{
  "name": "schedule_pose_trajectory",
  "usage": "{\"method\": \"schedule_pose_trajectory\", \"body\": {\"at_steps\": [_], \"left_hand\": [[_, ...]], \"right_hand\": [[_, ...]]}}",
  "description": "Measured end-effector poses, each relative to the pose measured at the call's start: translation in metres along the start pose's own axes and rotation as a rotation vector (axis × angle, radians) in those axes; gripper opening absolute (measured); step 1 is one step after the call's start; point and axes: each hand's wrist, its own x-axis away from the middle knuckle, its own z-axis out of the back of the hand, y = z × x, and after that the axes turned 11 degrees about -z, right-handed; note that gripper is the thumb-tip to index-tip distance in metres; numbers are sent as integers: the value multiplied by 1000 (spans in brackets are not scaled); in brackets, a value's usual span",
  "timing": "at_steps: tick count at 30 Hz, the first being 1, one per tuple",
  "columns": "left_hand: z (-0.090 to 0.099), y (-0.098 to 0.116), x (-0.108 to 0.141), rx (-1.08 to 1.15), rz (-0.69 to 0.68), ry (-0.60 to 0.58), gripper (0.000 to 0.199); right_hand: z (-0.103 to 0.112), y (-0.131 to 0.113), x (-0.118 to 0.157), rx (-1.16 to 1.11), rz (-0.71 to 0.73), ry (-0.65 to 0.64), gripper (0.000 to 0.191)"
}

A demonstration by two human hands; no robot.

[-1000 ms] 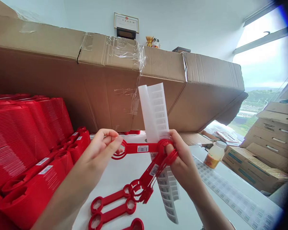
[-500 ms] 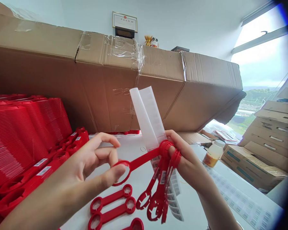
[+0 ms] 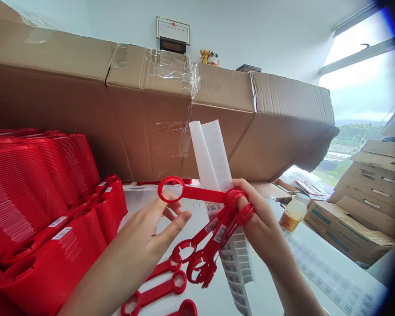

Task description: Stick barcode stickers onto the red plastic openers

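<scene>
My right hand point(image 3: 261, 217) is closed on several red plastic ring wrenches point(image 3: 213, 239), its thumb and fingers at their upper rings. Some bear white barcode labels and hang downward. One red wrench point(image 3: 204, 194) sticks out to the left, its larger ring in front of my left fingertips. My left hand point(image 3: 158, 224) is open, thumb apart from the partly curled fingers; whether a fingertip touches that ring is unclear. A long curled sheet of barcode labels point(image 3: 238, 272) rises behind the wrenches, and the right hand seems to hold it too. More red wrenches point(image 3: 161, 292) lie on the white table below.
Tall stacks of red wrenches point(image 3: 29, 175) fill the left side. A large taped cardboard box point(image 3: 151, 131) spans the back. At the right are a jar point(image 3: 295, 213), cardboard boxes point(image 3: 352, 228) and a flat label sheet point(image 3: 335, 276).
The left thumb and fingers have let go of the outstretched wrench's ring; the hand has moved right, below it. That wrench has swung upward, and the hanging ones have shifted left, showing more labels.
</scene>
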Motion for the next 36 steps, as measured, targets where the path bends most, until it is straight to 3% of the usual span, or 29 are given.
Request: {"method": "schedule_pose_trajectory", "body": {"at_steps": [8,12,16,23,31,36], "left_hand": [[-35,12,-10,136,119,95,45],[-34,12,-11,303,155,148,32],[-31,14,-13,406,106,95,24],[-29,13,-13,183,32,132,23],[-32,8,-13,204,13,182,16],[-25,9,-9,216,-48,42,19]], "right_hand": [[-13,-3,12,7,47,-70,19],[-15,-1,13,4,60,-78,22],[-15,0,10,-7,20,-52,22],[-13,4,9,20,-15,8,16],[-16,5,8,75,20,55,16],[-15,5,7,78,3,52,18]]}}
